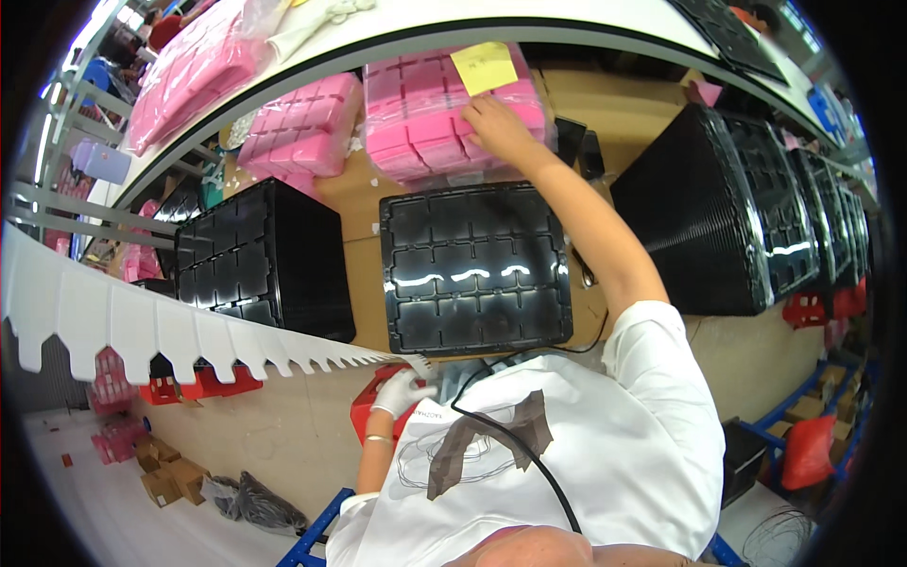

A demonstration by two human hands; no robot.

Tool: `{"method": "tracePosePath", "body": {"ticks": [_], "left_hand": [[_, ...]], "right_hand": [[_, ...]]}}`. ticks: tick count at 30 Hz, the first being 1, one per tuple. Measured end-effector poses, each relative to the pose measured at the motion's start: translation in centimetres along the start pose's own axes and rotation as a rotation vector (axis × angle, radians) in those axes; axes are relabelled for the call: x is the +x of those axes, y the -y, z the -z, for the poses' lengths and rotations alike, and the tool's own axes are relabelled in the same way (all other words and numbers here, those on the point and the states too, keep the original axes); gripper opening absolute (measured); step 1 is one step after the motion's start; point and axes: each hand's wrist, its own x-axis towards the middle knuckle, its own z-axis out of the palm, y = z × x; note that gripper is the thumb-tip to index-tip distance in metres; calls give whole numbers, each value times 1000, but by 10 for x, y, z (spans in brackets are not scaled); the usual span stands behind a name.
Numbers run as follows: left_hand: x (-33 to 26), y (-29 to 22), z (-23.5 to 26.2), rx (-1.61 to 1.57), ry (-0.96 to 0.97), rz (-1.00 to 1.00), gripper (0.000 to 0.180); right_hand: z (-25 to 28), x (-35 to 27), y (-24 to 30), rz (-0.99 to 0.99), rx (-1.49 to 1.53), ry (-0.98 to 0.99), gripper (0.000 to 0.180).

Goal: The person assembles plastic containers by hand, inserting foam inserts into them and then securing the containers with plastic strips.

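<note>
My left hand (404,393), in a white glove, is low by my waist, closed at the near end of a long white notched strip (123,326). This comb-edged strip sweeps out to the far left. My bare right hand (498,129) reaches to the back of the bench, its bent fingers on a plastic-wrapped stack of pink compartment trays (416,146). A yellow note (484,68) lies on that wrap, just beyond my fingertips. Between my arms sits a glossy black compartment tray (472,269) with its cells facing up.
Black tray stacks stand at left (307,269) and right (704,217). Another wrapped pink stack (307,123) lies at the back left, below a white shelf (397,21). A black cable (515,435) runs across my shirt. A red bin (367,404) stands beside my left hand.
</note>
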Motion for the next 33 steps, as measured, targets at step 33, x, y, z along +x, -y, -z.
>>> {"method": "tracePosePath", "body": {"ticks": [33], "left_hand": [[251,-302,254,724,-720,-480,40]], "right_hand": [[90,-64,97,95,169,-316,21]]}}
